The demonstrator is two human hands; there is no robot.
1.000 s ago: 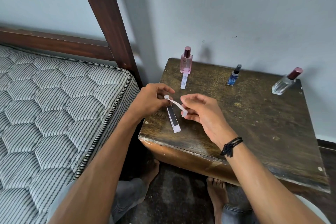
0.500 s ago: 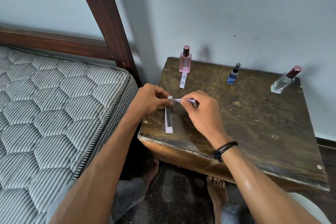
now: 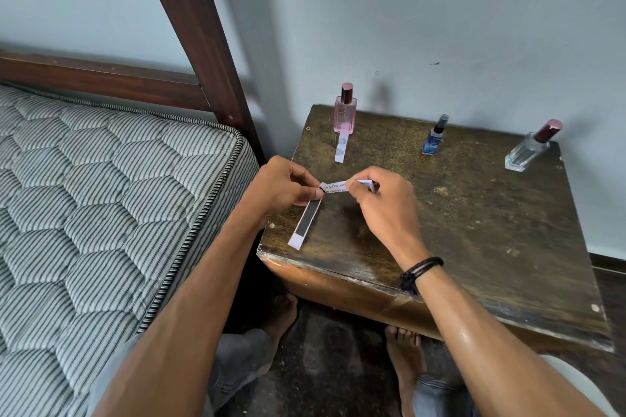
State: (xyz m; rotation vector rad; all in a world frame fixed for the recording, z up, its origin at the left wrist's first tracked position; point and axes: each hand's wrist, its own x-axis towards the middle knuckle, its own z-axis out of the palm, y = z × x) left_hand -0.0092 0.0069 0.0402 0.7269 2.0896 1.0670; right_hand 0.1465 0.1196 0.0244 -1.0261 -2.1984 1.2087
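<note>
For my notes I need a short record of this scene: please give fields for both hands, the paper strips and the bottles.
left hand: pinches the left end of the printed strip, above the top end of the dark-banded strip
right hand: pinches the printed strip's right end
dark-banded strip: lies on the wooden table
bottles: pink bottle, blue bottle, clear bottle, upright along the back
small strip: flat before the pink bottle

Worn dark wooden table (image 3: 491, 230) against a pale wall (image 3: 440, 27). Along its back edge, well apart: pink perfume bottle (image 3: 345, 112) with a dark red cap, upright at the left; small blue bottle (image 3: 435, 137) with a black cap, in the middle; clear glass bottle (image 3: 531, 147) with a dark red cap, near the right corner. Flat on the wood, one end at the pink bottle's base, a short white paper strip (image 3: 341, 147). Left of the table, striped quilted mattress (image 3: 84, 196) inside a dark wooden bed frame (image 3: 196, 27).
</note>
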